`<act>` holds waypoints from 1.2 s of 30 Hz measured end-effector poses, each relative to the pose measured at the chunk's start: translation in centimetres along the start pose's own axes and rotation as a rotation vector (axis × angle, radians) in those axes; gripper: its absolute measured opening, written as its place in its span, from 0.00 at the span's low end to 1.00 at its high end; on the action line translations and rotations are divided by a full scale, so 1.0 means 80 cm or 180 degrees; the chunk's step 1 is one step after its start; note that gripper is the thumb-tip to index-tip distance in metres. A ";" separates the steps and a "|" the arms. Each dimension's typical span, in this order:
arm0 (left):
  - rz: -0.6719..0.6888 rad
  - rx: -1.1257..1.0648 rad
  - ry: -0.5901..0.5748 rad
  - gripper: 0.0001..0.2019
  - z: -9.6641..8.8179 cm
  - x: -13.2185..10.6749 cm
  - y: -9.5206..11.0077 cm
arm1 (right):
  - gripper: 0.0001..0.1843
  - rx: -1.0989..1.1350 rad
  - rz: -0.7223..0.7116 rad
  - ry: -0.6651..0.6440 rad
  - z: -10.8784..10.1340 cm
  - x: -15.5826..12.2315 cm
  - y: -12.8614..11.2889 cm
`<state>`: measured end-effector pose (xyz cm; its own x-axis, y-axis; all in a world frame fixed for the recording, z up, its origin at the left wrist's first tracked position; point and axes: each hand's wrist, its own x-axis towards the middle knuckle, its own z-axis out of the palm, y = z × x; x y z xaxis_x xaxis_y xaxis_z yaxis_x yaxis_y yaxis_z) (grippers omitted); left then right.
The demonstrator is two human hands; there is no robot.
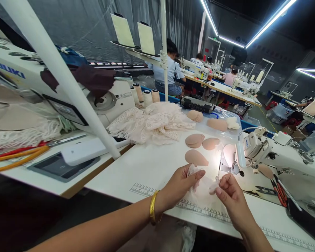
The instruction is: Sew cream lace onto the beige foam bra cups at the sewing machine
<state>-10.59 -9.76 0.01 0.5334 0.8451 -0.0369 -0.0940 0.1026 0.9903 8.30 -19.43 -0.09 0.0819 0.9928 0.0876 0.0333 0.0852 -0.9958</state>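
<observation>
Between my two hands stretches a thin, sheer whitish piece of fabric (203, 190), over the front of the white sewing table (152, 168). My left hand (185, 183), with a gold bangle at the wrist, pinches one side of it between thumb and fingers. The other side is pinched by the fingertips of my right hand (231, 194). Just beyond lie beige teardrop-shaped pieces (195, 157), some stacked. Another such piece sits under the lit needle area of the sewing machine (252, 143) to the right.
A heap of cream lace fabric (157, 120) lies at the back, near thread cones (147, 98). Thread snips (266, 190) and red-handled scissors (279, 192) rest at the right. A white pole (60, 77) rises at the left. Other people sit at machines beyond.
</observation>
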 end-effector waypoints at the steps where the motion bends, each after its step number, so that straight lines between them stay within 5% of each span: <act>1: 0.0022 0.0091 -0.0087 0.30 -0.001 0.000 0.000 | 0.21 0.0321 0.0141 -0.0098 0.001 0.000 -0.001; 5: 0.0069 0.1000 -0.0636 0.29 -0.019 0.016 0.018 | 0.27 0.0715 0.0408 0.0058 -0.001 0.014 0.004; 9: 0.0990 0.3038 -0.0269 0.20 -0.057 0.060 0.032 | 0.24 0.0216 0.0382 0.0489 -0.013 0.035 0.024; 11: 0.1427 0.3657 -0.0409 0.23 -0.074 0.085 0.030 | 0.24 0.0105 0.0401 0.0522 -0.017 0.039 0.034; 15: 0.1339 0.4097 -0.0316 0.20 -0.086 0.110 0.030 | 0.23 -0.0013 0.0322 0.0714 -0.015 0.037 0.042; 19: 0.0985 0.3447 -0.0064 0.14 -0.076 0.090 0.062 | 0.23 -0.0017 0.0263 0.0907 -0.010 0.036 0.041; 22: 0.0519 0.2498 -0.0739 0.18 -0.057 0.063 0.086 | 0.24 0.0111 0.0247 0.1010 -0.010 0.037 0.042; 25: 0.0097 0.2298 -0.1449 0.17 -0.034 0.043 0.093 | 0.23 0.0157 0.0205 0.1037 -0.012 0.034 0.041; 28: 0.0048 0.2521 -0.1627 0.13 -0.014 0.038 0.086 | 0.22 0.0077 0.0098 0.0976 -0.013 0.029 0.036; 36: 0.0703 0.4065 -0.1042 0.05 0.009 0.049 0.081 | 0.23 -0.0759 -0.0413 0.0751 -0.007 0.014 0.009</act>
<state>-8.50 -6.15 6.41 0.8016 0.5978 -0.0050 0.5474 -0.7305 0.4085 8.96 -18.27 -0.70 0.2886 0.9258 0.2442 0.2878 0.1593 -0.9443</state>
